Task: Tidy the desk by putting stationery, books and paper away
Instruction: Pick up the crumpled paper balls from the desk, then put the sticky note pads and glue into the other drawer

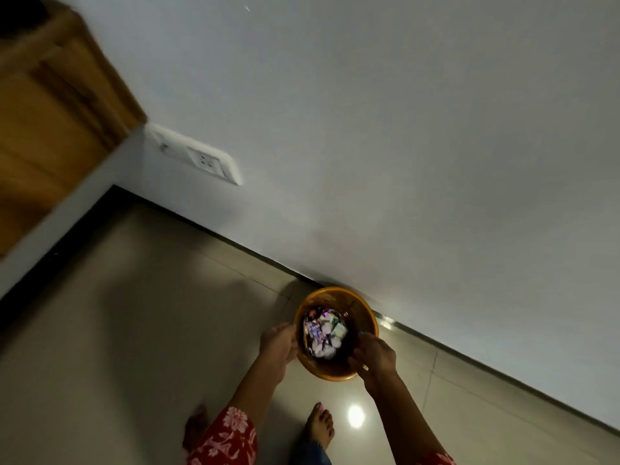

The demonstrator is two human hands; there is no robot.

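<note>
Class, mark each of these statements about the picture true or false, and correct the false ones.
1. The orange bin stands by the wall. True.
2. The bin is empty. False: crumpled wrappers and paper lie inside.
3. The left hand and the right hand are at opposite sides of the bin's rim. True.
4. The person wears shoes. False: a bare foot shows on the tiled floor.
5. A socket plate is on the wall. True.
</note>
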